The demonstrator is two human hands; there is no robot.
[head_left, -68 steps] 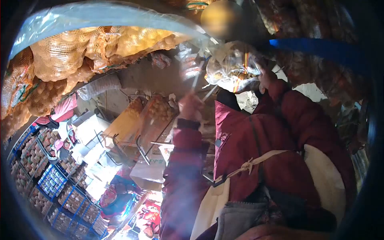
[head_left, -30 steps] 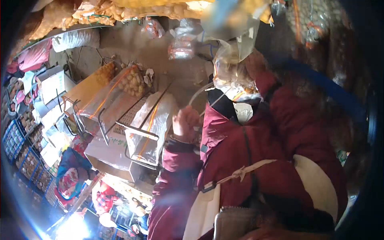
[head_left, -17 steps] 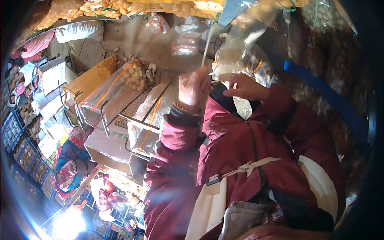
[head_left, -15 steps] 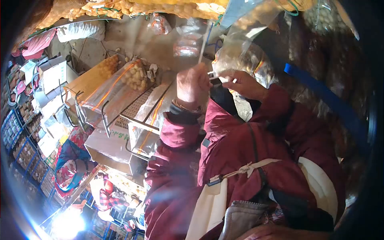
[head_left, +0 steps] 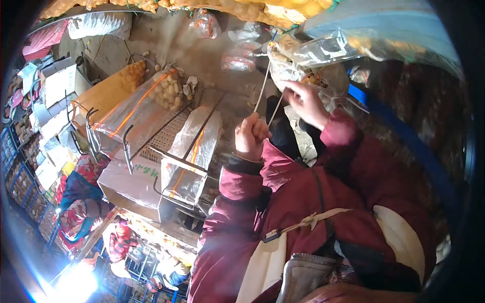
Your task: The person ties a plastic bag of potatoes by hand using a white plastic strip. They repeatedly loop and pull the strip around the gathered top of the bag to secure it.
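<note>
My left hand [head_left: 251,135] is closed in a fist around a thin white cord [head_left: 261,90]. One length of the cord runs up from this fist to the gathered neck of a filled clear plastic bag [head_left: 288,68]. A second length slants from the left fist to my right hand [head_left: 307,103], whose bent fingers close on it in front of the bag. The bag's contents are mostly hidden by wrinkled, shiny plastic.
To the left, clear bags with orange stripes [head_left: 132,123] hang on metal frames, one holding potato-like produce [head_left: 169,93]. Below stands a cardboard box [head_left: 132,184]. A blue strap [head_left: 404,126] crosses the right. Other people [head_left: 121,242] are at lower left.
My hands have moved apart, the left lower, the right up towards the bag. The cord now shows as two lengths. The view has shifted, revealing more blue sheeting at upper right.
</note>
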